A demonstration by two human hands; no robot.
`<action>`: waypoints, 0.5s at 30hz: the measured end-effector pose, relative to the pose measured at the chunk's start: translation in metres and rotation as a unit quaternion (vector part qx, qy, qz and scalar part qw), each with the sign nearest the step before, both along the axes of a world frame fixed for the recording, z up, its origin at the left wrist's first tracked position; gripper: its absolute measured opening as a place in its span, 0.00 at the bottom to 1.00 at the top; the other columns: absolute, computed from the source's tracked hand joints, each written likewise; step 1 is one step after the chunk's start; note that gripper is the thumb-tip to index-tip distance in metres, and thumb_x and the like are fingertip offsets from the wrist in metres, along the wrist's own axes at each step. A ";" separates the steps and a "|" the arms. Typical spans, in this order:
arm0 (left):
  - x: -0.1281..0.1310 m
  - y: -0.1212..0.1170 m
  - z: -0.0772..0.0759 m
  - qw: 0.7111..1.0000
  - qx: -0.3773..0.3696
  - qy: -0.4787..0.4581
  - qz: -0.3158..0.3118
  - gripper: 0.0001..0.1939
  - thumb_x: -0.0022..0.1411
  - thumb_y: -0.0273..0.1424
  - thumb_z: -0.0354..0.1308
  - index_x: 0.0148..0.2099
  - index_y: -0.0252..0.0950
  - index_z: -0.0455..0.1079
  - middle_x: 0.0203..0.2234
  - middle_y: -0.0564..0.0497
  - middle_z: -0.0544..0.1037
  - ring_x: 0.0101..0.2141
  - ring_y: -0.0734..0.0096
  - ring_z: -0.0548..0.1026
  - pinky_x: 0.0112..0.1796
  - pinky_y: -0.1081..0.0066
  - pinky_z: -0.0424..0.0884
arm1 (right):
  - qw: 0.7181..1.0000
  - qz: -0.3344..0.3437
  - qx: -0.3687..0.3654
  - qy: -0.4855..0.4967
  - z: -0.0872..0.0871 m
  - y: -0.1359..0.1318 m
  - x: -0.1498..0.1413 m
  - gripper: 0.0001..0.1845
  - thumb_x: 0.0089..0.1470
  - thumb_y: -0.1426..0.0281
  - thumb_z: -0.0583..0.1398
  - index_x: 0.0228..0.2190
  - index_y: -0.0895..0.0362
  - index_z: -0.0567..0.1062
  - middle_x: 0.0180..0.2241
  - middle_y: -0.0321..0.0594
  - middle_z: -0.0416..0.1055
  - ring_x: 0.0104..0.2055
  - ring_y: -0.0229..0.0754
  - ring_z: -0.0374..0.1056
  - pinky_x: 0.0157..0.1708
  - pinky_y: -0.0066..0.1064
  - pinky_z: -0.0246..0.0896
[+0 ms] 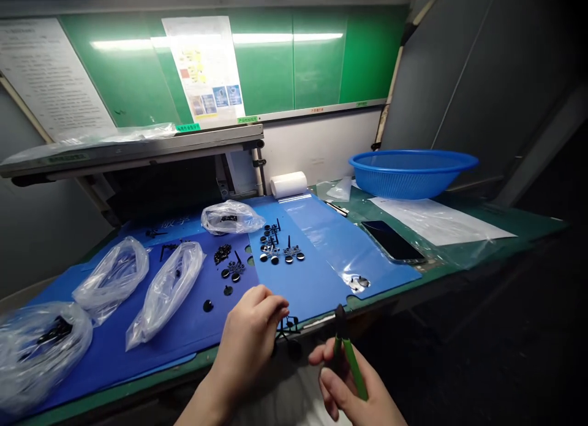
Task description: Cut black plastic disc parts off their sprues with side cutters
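My left hand (248, 334) is at the front edge of the blue mat, its fingertips pinching a black moulded plastic runner (288, 329) with small parts on it. Part of that runner hangs below my fingers. My right hand (344, 377) grips green-handled side cutters (351, 365), their black jaws (340, 321) pointing up, close to the runner but apart from it. Several similar black runners with round discs (275, 248) lie on the blue mat (294, 285), and loose black pieces lie nearby.
Clear plastic bags (165, 291) holding black parts lie to the left on the mat. Behind stand a blue plastic basket (411, 174) and a white roll (288, 184). A black smartphone (392, 241) lies on the green bench to the right, beside a white sheet (436, 220).
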State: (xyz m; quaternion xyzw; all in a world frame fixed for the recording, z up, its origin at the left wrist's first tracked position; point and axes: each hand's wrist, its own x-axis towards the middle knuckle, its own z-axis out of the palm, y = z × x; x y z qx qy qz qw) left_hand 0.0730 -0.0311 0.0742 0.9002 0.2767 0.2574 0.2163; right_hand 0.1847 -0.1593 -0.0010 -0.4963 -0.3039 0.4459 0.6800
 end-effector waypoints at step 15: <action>-0.035 -0.049 -0.015 0.975 -0.175 -0.132 0.036 0.07 0.59 0.32 0.51 0.39 0.42 0.68 0.34 0.53 0.72 0.35 0.70 0.70 0.36 0.75 0.65 | 0.999 0.030 -0.029 0.013 0.040 -0.022 -0.005 0.16 0.49 0.61 0.62 0.32 0.58 0.62 0.24 0.30 0.56 0.22 0.33 0.53 0.20 0.23 0.51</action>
